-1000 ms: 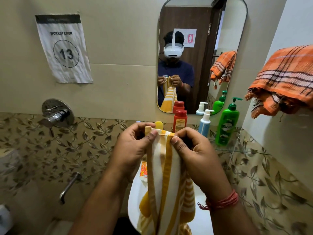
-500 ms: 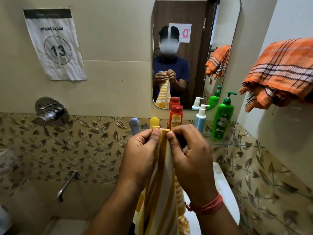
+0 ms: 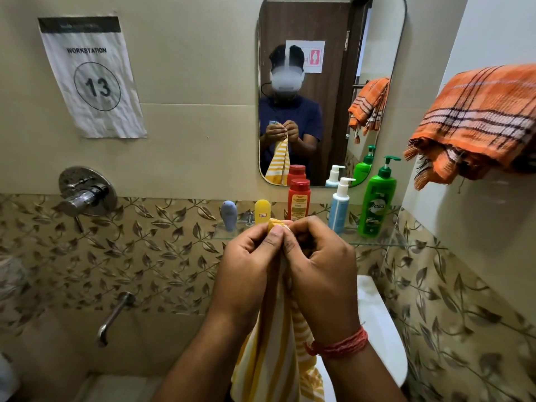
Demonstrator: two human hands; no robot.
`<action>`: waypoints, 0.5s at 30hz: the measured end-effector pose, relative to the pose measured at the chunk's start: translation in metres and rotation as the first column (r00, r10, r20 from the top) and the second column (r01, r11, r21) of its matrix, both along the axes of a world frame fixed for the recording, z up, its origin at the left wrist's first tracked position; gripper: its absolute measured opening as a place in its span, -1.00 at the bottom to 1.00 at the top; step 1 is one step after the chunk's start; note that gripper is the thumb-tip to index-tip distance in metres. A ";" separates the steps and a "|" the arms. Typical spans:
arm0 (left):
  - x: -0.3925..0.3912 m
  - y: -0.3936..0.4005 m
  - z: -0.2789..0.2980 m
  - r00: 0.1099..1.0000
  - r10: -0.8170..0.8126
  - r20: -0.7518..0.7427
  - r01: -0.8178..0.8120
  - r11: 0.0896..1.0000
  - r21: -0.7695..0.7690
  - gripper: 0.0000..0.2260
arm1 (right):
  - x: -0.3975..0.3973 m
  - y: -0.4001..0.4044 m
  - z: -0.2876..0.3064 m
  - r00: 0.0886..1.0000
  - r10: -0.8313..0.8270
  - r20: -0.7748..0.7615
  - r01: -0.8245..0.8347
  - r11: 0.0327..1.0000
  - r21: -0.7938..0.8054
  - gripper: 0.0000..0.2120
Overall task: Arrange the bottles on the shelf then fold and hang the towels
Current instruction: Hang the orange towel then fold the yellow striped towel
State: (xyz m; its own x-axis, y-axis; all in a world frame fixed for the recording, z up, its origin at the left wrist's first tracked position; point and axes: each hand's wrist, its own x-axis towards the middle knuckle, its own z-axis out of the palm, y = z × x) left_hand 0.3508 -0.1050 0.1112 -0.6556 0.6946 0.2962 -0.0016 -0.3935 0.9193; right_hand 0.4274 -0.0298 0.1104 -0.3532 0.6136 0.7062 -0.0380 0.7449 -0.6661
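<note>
Fingertips (image 3: pixel 275 237) of both hands are pinched shut on the top corners of the yellow-and-white striped cotton towel (image 3: pixel 269 352), brought together so its edges meet, probably to make a lengthwise fold. The left hand (image 3: pixel 246 265) and right hand (image 3: pixel 322 265) touch at the thumbs, near the viewer and in front of the shelf, and the cloth hangs straight down between the forearms.

Far right, the orange plaid fringed towel (image 3: pixel 478 123) is already draped over a wall rail, judged done. Beyond the hands, the clear glass wall shelf (image 3: pixel 377 242) carries the bottles upright in a row, so arranging looks finished: tall green pump bottle (image 3: pixel 377 207) rightmost, then the pale blue pump bottle (image 3: pixel 338 207), red capped bottle (image 3: pixel 298 198), small yellow tube (image 3: pixel 262 211) and small grey-blue tube (image 3: pixel 229 214) leftmost.
</note>
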 end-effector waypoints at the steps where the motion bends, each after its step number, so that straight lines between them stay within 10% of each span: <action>1: -0.002 0.000 0.000 1.000 0.015 0.005 -0.015 1.000 -0.004 -0.73 | 0.000 0.001 -0.001 1.000 -0.003 -0.009 0.003 1.000 0.009 -0.93; 8: -0.010 -0.005 0.004 0.968 0.145 -0.207 -0.159 0.986 -0.054 -0.80 | 0.013 0.028 -0.009 0.833 0.543 0.105 -0.484 0.809 -0.334 -0.75; 15: -0.031 -0.009 0.008 0.906 0.390 -0.162 -0.398 0.917 -0.016 -0.79 | 0.028 0.052 -0.013 0.683 0.535 0.498 -0.523 0.834 -0.178 -0.52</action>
State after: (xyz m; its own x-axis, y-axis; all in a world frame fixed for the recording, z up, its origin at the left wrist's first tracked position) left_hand 0.3198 -0.1137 0.1191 -0.8284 0.4046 0.3873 0.2860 -0.2889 0.9136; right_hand 0.4550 0.0219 0.0975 -0.9225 0.2247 0.3137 -0.0750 0.6931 -0.7169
